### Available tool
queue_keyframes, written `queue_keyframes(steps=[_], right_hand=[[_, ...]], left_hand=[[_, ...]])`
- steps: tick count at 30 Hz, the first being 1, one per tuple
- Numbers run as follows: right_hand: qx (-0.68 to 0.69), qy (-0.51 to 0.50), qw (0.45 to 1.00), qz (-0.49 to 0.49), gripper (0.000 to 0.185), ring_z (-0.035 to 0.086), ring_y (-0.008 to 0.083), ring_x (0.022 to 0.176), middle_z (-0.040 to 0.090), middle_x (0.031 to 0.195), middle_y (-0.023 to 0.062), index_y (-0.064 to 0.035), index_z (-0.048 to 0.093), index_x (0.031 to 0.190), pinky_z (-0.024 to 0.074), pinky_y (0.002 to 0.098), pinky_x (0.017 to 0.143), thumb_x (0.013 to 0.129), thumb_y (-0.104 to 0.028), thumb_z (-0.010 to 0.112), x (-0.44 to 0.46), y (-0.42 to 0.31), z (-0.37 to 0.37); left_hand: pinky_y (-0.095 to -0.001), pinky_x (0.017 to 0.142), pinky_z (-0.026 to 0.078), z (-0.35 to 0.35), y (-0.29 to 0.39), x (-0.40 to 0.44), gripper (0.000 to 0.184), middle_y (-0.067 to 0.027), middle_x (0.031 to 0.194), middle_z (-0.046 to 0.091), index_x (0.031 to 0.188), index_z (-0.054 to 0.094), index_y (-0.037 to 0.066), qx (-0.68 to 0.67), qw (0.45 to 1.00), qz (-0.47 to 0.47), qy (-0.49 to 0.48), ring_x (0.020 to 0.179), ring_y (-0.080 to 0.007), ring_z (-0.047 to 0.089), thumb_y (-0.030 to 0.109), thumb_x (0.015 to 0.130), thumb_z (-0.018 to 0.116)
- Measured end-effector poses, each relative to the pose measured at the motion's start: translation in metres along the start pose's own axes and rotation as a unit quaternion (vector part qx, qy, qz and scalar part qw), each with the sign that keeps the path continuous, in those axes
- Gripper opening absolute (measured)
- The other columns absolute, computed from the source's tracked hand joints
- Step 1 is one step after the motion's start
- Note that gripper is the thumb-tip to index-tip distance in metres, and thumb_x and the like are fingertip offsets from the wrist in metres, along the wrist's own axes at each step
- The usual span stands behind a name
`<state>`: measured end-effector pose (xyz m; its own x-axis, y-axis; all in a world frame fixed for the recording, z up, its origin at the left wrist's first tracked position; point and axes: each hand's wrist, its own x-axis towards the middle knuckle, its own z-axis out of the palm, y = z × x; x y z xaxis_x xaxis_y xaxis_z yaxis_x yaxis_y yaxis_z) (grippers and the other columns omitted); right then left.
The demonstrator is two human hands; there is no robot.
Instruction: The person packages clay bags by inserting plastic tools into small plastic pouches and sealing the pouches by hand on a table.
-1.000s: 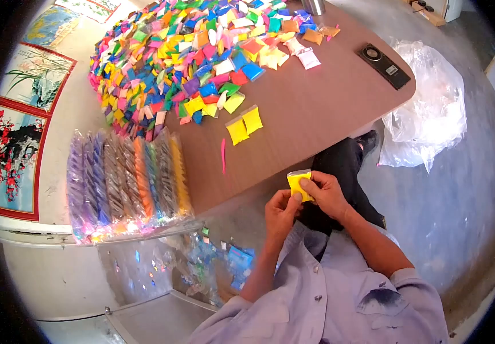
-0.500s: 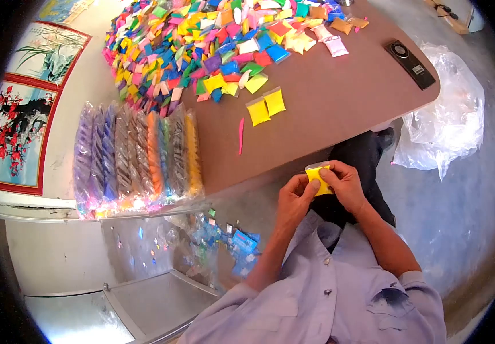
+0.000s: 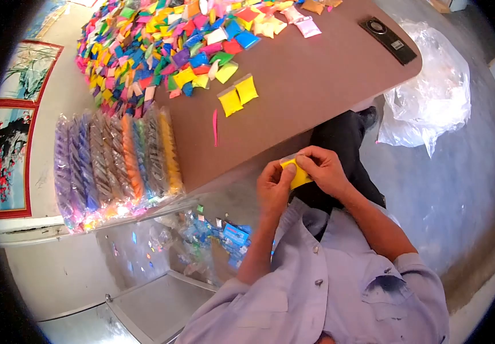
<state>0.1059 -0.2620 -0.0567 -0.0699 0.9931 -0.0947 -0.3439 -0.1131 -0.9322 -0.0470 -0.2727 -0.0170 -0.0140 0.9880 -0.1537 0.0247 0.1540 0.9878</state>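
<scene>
A small yellow packet (image 3: 298, 175) is pinched between both hands over my lap, just off the table's front edge. My left hand (image 3: 274, 183) grips its left side, and my right hand (image 3: 319, 167) has thumb and fingers on its upper right part. On the brown table (image 3: 293, 86), two yellow packets (image 3: 238, 95) lie side by side, slightly overlapping. A thin pink strip (image 3: 215, 128) rests to their left. Behind them spreads a large heap of small colourful packets (image 3: 161, 51).
Clear bags of twisted coloured sticks (image 3: 115, 166) lie at the table's left corner. A black device (image 3: 388, 41) sits near the right edge. Beyond it, a translucent plastic bag (image 3: 425, 92) is on the floor. Below left are a metal cabinet (image 3: 161, 298) and scattered blue packets (image 3: 236, 234).
The view has shifted. Both hands still hold the yellow packet, with my right thumb and fingers now nearer its top edge. Things on the table have not moved.
</scene>
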Motion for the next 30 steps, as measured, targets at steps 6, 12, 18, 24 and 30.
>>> queue_keyframes(steps=[6,12,18,24,30], right_hand=[[-0.033,-0.008,0.999,-0.023,0.017,0.063,0.0064,0.081,0.070,0.088,-0.0009,0.0002,0.073,0.101,0.0531,0.0254,0.072,0.102,-0.016,0.070,-0.002,0.002,0.002],[-0.056,-0.005,0.998,-0.031,0.016,0.062,0.0075,0.082,0.070,0.088,-0.0001,0.0004,0.073,0.101,0.0535,0.0268,0.073,0.102,-0.016,0.069,-0.002,-0.004,0.000],[-0.042,0.017,0.998,-0.033,0.018,0.061,0.0064,0.084,0.068,0.092,-0.0016,-0.0003,0.072,0.105,0.0518,0.0246,0.075,0.104,-0.018,0.069,-0.001,0.002,0.000],[-0.027,-0.018,0.999,0.000,0.022,0.061,0.0066,0.080,0.068,0.087,-0.0008,0.0005,0.072,0.105,0.0520,0.0249,0.071,0.104,-0.021,0.069,0.001,-0.004,0.001],[-0.034,0.000,0.999,-0.005,0.022,0.062,0.0063,0.079,0.069,0.088,-0.0004,0.0008,0.073,0.105,0.0519,0.0243,0.070,0.103,-0.020,0.069,-0.002,0.001,0.003]], left_hand=[[-0.0233,0.074,0.047,-0.008,-0.006,-0.001,0.017,0.0038,0.091,0.068,0.103,0.074,0.004,0.005,1.000,0.005,0.020,0.084,-0.0048,0.058,0.021,0.103,0.071],[-0.0230,0.074,0.046,-0.007,0.000,-0.002,0.018,0.0041,0.089,0.066,0.102,0.074,0.005,0.024,1.000,0.010,0.008,0.083,-0.0055,0.058,0.023,0.104,0.071],[-0.0239,0.075,0.046,-0.006,0.003,-0.005,0.021,0.0044,0.090,0.066,0.103,0.074,0.004,0.022,0.999,-0.041,-0.003,0.083,-0.0058,0.058,0.024,0.104,0.071],[-0.0235,0.074,0.045,-0.008,0.000,-0.004,0.021,0.0044,0.090,0.066,0.103,0.073,0.003,0.042,0.999,0.001,0.005,0.082,-0.0058,0.057,0.024,0.104,0.071],[-0.0241,0.074,0.050,-0.006,0.002,-0.004,0.025,-0.0006,0.093,0.069,0.107,0.072,0.001,0.052,0.998,-0.029,-0.008,0.084,-0.0073,0.062,0.026,0.105,0.069]])
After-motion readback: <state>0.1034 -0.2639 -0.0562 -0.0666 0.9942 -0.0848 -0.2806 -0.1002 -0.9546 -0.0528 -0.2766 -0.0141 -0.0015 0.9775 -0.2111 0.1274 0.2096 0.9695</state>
